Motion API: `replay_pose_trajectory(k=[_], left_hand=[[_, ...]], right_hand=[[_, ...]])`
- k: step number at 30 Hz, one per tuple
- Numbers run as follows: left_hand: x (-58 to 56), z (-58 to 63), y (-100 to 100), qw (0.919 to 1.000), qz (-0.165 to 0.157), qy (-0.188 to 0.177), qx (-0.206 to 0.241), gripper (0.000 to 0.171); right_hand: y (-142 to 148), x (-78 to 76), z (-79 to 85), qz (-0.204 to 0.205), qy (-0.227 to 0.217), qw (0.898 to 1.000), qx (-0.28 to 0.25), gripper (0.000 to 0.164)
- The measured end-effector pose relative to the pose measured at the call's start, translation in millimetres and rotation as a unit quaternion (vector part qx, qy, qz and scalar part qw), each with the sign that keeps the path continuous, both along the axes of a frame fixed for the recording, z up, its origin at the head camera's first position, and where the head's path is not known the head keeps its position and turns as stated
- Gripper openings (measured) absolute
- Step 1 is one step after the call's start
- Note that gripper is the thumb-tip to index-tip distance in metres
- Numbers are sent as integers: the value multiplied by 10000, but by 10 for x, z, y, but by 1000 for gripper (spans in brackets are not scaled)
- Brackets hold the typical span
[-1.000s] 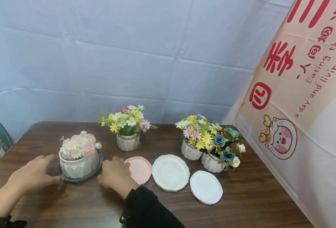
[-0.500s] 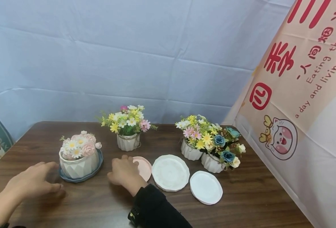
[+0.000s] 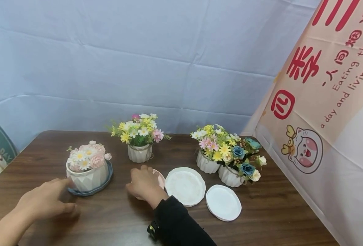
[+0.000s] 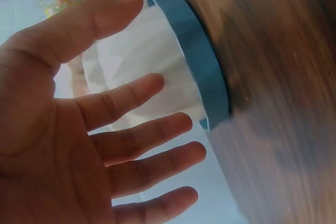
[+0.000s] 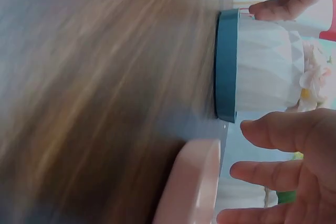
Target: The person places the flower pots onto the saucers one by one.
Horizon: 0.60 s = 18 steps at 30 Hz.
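On a blue saucer [image 3: 107, 181] at the left stands a white faceted flowerpot [image 3: 87, 179] of pink and white artificial flowers [image 3: 89, 157]. My left hand [image 3: 44, 201] hovers at its left front, fingers spread; the left wrist view shows them apart from the blue saucer [image 4: 205, 61]. My right hand [image 3: 145, 186] is above the left part of a pink saucer [image 3: 160, 179], hiding most of it. In the right wrist view, thumb and fingers are extended beside the pink saucer [image 5: 189, 182], holding nothing.
A white saucer [image 3: 185, 186] and a smaller white saucer [image 3: 223, 203] lie to the right. Behind stands a potted bouquet [image 3: 139, 153]; two more pots, one with yellow and pink flowers [image 3: 207, 162] and one with blue roses [image 3: 230, 176], stand close together. A cloth hangs behind the table.
My right hand has moved away from the blue saucer, rightward over the pink saucer. My left hand has drawn slightly back toward me and right. The pots and saucers stay in place.
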State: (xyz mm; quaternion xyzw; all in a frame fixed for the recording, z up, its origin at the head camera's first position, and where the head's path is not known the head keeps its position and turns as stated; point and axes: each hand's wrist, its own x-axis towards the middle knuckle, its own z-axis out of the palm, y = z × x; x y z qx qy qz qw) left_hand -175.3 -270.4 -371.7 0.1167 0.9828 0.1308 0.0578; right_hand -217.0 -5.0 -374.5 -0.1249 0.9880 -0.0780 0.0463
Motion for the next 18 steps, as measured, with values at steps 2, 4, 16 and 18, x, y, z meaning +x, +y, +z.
replay_pose_trajectory(k=[2,4,16,18], left_hand=[[16,3,49,10000,-20,11,33,66],[30,4,95,9999,-72,32,140,64],[82,36,331,9985,-304,272,377,62],[83,24,379,9979,-384,344,388,62]], right_hand=[[36,-19,-2,-12,23,10000,29,30],[71,-35,-9,-1,20,10000,22,31],[218,-126,-20,-55,-187,9992,-335,39],[239,-136,-16,-81,-200,9991,-352,38]])
